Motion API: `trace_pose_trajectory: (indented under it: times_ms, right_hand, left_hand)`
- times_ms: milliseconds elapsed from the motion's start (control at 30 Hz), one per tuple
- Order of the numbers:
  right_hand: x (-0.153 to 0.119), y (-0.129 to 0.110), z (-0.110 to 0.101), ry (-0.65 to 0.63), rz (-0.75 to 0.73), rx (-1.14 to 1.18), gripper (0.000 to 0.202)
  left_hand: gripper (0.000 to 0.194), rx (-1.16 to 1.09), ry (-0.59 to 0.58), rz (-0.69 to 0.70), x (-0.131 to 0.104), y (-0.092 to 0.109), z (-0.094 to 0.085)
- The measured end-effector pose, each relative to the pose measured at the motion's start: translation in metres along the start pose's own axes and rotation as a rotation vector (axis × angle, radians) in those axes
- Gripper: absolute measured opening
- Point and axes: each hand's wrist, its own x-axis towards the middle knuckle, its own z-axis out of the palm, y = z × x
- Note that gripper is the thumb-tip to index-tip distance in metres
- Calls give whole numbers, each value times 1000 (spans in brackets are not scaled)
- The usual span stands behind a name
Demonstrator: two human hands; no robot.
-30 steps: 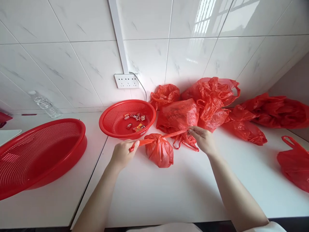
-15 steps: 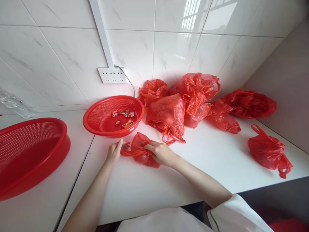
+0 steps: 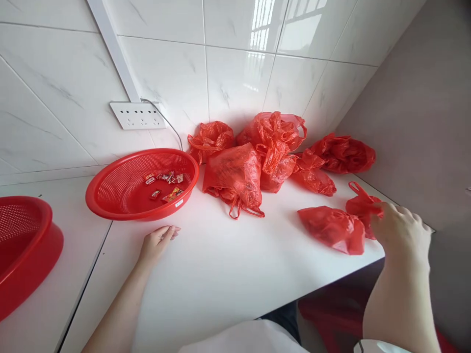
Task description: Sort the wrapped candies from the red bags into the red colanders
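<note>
Free table (image 3: 228, 264) lies between the left hand (image 3: 156, 243) and the front bag (image 3: 331, 228); a red basket (image 3: 119, 193) blocks the way beyond that hand; piled bags (image 3: 235, 171) bar the tiled wall (image 3: 176, 73); a grey partition (image 3: 415, 117) closes the right side.

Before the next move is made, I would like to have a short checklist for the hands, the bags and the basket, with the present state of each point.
1. Left hand free: ok, nothing shows in it.
2. Right hand free of the bags: cannot tell; it is at the right-hand bags, and its fingertips are hidden.
3. Nearer right-hand bag within the table edge: ok, though close to it.
4. Smaller basket upright: ok, with small packets inside.
5. Tabletop cleared of other bags: not ok, several red bags stand near the wall.
</note>
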Motion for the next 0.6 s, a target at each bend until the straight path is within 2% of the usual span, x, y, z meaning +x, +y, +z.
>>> trace_pose_trajectory:
  times_ms: [33,67,167,233,300,400,467,533,600]
  right_hand:
    - [-2,8,9,48,45,-53,51]
    - [-6,12,19,40,52,-92,58]
    - [-20,9,61,-164,-64,-88,78]
    - [-22,12,90,-247,-104,-60,73]
    - [-9,26,109,-201,-87,-59,63]
    - [30,54,115,-143,-79,-95,55]
    - [59,60,108,-95,22,-124,53]
    - [83,46,101,-35,13,-102,52]
    - [97,18,100,-58,-118,-29,48]
  left_hand:
    - [48,3,3,3,0,1,0]
    - [48,4,5,3,0,2,0]
    - [49,-5,1,-11,0,2,0]
    - [48,-8,-10,-22,0,1,0]
    - [48,-12,-17,-24,0,-1,0]
    - [47,-13,-27,-24,1,-4,0]
    - [47,0,-31,-23,2,-6,0]
    - [47,20,-36,-16,3,-7,0]
    - [47,22,-33,-5,2,-8,1]
